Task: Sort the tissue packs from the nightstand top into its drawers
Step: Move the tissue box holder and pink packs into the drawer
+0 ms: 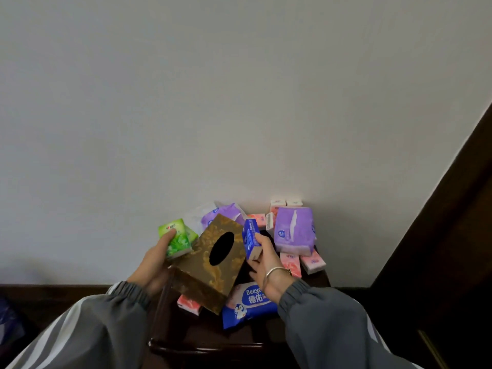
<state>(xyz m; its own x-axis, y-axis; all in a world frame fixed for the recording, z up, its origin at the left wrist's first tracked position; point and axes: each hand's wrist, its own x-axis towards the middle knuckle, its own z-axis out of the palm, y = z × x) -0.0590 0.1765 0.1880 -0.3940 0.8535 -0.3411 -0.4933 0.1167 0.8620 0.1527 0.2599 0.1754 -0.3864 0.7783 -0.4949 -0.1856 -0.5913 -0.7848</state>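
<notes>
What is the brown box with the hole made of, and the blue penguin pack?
The brown box looks like stiff card or wood under a gold-patterned covering; its edges are sharp. The blue penguin pack looks like soft glossy plastic film; it creases.

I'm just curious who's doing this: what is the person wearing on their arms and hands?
Grey jacket sleeves with white stripes and gathered elastic cuffs cover both arms. The left hand and right hand are gloveless; a silver bangle sits on the right wrist.

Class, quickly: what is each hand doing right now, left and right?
Left hand: holds the green tissue pack.
Right hand: holds the blue tissue pack.
</notes>
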